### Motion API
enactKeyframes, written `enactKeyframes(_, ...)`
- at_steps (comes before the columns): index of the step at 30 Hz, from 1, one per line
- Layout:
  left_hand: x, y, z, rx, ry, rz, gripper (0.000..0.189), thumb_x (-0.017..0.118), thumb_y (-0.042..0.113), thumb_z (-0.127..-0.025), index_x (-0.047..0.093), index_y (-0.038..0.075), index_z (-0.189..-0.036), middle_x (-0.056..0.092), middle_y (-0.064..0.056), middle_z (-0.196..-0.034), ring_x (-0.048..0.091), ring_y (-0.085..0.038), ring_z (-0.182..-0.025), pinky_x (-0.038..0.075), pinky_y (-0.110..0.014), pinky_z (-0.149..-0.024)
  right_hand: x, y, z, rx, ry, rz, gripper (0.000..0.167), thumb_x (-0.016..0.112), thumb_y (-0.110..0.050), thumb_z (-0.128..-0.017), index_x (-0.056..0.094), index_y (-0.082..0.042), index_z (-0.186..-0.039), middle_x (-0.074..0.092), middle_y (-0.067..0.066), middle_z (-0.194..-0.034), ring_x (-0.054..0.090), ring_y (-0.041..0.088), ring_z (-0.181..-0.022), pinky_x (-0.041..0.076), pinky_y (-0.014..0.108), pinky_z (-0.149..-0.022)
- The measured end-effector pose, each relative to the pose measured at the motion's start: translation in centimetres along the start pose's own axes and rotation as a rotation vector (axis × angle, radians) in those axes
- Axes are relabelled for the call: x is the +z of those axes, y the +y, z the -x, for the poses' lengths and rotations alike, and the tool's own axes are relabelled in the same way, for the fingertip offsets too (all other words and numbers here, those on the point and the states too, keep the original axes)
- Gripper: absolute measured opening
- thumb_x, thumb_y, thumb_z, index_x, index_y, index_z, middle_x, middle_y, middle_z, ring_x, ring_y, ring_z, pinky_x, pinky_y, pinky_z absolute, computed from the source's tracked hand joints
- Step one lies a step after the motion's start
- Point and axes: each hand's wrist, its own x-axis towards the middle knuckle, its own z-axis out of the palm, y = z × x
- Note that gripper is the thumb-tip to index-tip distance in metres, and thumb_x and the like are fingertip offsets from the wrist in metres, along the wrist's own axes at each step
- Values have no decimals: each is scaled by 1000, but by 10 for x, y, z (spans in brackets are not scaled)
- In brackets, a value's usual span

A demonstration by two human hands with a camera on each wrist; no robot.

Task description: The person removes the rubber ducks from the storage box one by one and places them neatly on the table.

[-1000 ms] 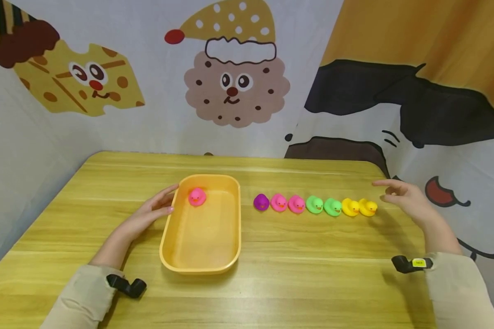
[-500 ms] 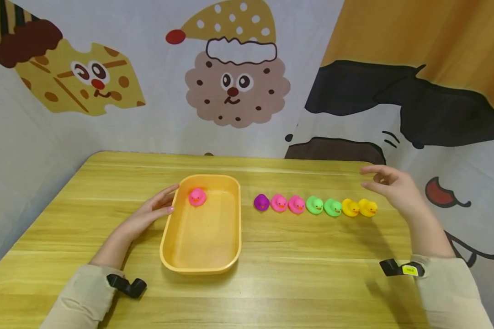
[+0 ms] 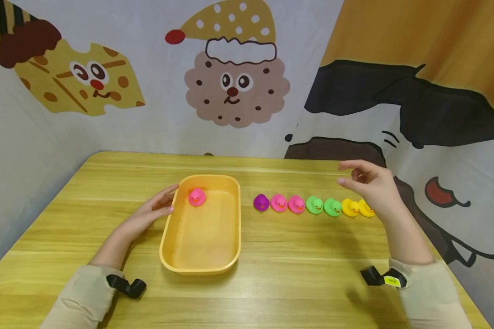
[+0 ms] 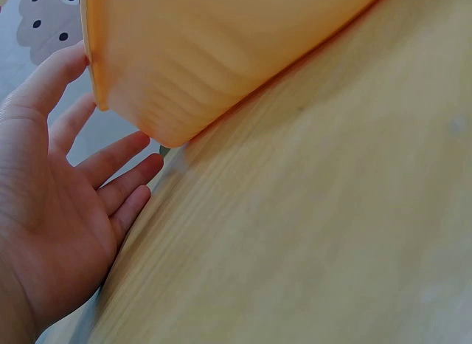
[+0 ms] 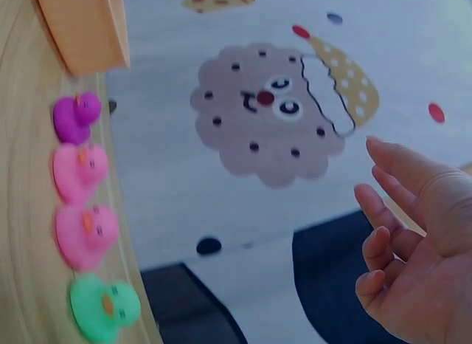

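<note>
My left hand [image 3: 150, 212] rests its fingertips and thumb against the left side of an orange plastic basin [image 3: 201, 269]; in the left wrist view the fingers look relaxed and spread. Inside the basin, near its far left corner, sits a pink rubber duck [image 3: 197, 197]. To the right a row of rubber ducks stands on the table: a purple duck [image 3: 261, 202], two pink ducks [image 3: 278, 203], two green ducks [image 3: 314, 204] and two yellow ducks [image 3: 350, 207]. Above the row's right end hovers my right hand [image 3: 372, 185], fingers loosely bent and holding nothing. It partly covers the last yellow duck.
The wooden table [image 3: 288, 274] ends at the back against a cloth [image 3: 148, 132] printed with cartoon figures. Black camera mounts [image 3: 127, 285] sit on both wrists over beige sleeves.
My right hand has moved left from beyond the row's right end to above the yellow ducks. The left hand, basin and ducks have stayed in place.
</note>
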Motion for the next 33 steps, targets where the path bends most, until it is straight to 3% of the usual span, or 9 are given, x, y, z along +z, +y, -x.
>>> enactKeyframes(7, 0, -1, 0, 4, -2, 1, 62, 51, 15, -99, 21, 14, -154, 29, -23, -150, 28, -38, -135, 24, -55, -104, 29, -11, -2, -111, -7, -140, 31, 73, 7, -80, 68, 3, -110, 60, 0, -83, 43, 15, -70, 33, 23, -57)
enactKeyframes(13, 0, 0, 0, 3, -3, -8, 62, 51, 15, -99, 21, 14, -154, 30, -23, -150, 29, -38, -135, 33, -34, -101, 56, -23, -1, -112, -40, -195, 32, 74, 5, -79, 67, 4, -111, 63, -2, -87, 45, 15, -71, 36, 25, -61)
enactKeyframes(19, 0, 0, 1, 3, 0, -6, 62, 51, 15, -99, 21, 14, -154, 29, -23, -150, 29, -38, -135, 27, -50, -104, 83, -31, -1, -131, -98, -243, 32, 75, 4, -79, 67, 4, -110, 65, -2, -91, 48, 18, -75, 39, 27, -65)
enactKeyframes(25, 1, -1, 1, 3, 2, -10, 62, 51, 15, -99, 22, 14, -154, 29, -22, -150, 28, -37, -135, 32, -35, -102, 113, -41, 1, -115, -170, -285, 34, 78, 0, -77, 69, -1, -110, 67, 5, -99, 51, 21, -80, 43, 28, -70)
enactKeyframes(30, 2, 0, 1, 8, 2, -5, 62, 51, 14, -99, 21, 13, -154, 29, -24, -150, 28, -39, -135, 24, -53, -104, 135, -52, 2, -89, -227, -293, 33, 79, -3, -77, 70, -3, -109, 68, 5, -100, 54, 23, -82, 45, 31, -70)
enactKeyframes(33, 2, -1, 1, 8, 2, -2, 62, 51, 14, -99, 21, 13, -154, 29, -24, -150, 28, -39, -135, 21, -57, -104, 148, -58, 2, -62, -257, -316, 33, 78, -4, -77, 69, -2, -109, 67, 9, -96, 55, 22, -78, 47, 32, -66)
